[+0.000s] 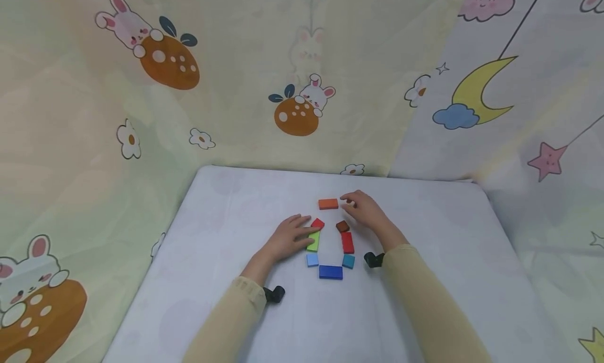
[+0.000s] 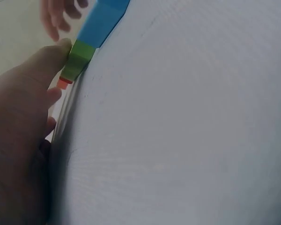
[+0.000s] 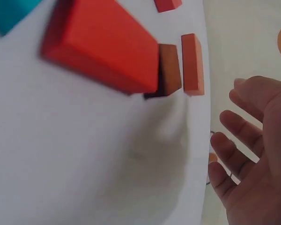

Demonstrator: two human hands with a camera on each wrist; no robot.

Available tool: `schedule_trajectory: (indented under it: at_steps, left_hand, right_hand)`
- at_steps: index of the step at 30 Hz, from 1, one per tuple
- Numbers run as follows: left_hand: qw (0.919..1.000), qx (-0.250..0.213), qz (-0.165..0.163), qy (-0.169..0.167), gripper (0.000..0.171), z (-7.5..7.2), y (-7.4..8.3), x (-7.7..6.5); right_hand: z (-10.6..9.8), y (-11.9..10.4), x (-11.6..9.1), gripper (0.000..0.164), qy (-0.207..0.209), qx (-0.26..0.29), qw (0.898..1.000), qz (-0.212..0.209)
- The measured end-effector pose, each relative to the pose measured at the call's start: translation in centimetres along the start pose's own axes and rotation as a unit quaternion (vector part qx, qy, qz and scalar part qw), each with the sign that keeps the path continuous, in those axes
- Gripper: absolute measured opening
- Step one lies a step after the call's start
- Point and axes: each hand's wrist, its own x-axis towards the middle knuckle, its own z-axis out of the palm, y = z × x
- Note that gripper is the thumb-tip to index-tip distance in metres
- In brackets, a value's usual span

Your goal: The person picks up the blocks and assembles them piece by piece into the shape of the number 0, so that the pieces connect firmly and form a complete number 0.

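My left hand (image 1: 288,237) lies at the left side of a block outline, fingers spread, fingertips right at the light green block (image 1: 313,242) and the small red block (image 1: 318,224). In the left wrist view its thumb meets the green block's edge. My right hand (image 1: 364,210) hovers just right of the orange block (image 1: 328,204), fingers loosely bent and nothing between them; the right wrist view shows them apart from that block. Below this hand are a brown block (image 1: 342,226) and a red rectangular block (image 1: 347,243).
A light blue block (image 1: 312,259), a teal block (image 1: 348,261) and a dark blue block (image 1: 331,272) form the near end of the outline. The white table (image 1: 189,300) ends at a printed cloth backdrop (image 1: 245,116).
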Motion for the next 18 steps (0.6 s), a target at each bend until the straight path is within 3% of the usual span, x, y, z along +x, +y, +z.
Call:
schedule_trajectory:
  at_steps: [5,10,18]
  left_hand:
    - [0.9999,0.013,0.001,0.004,0.049,0.3,-0.1,0.0]
    - [0.9999,0.007,0.009,0.011,0.049,0.7,-0.3,-0.1]
    - [0.9998,0.0,0.008,0.016,0.049,0.6,-0.5,-0.1]
  right_hand:
    - [0.4,-1.7,2.0,0.04,-0.034,-0.007,0.999,0.01]
    - [1.9,-1.9,3.7,0.046,-0.068,-0.027,0.997,0.019]
    - [3.0,-1.7,4.4,0.041,-0.034,-0.049,0.998,-0.003]
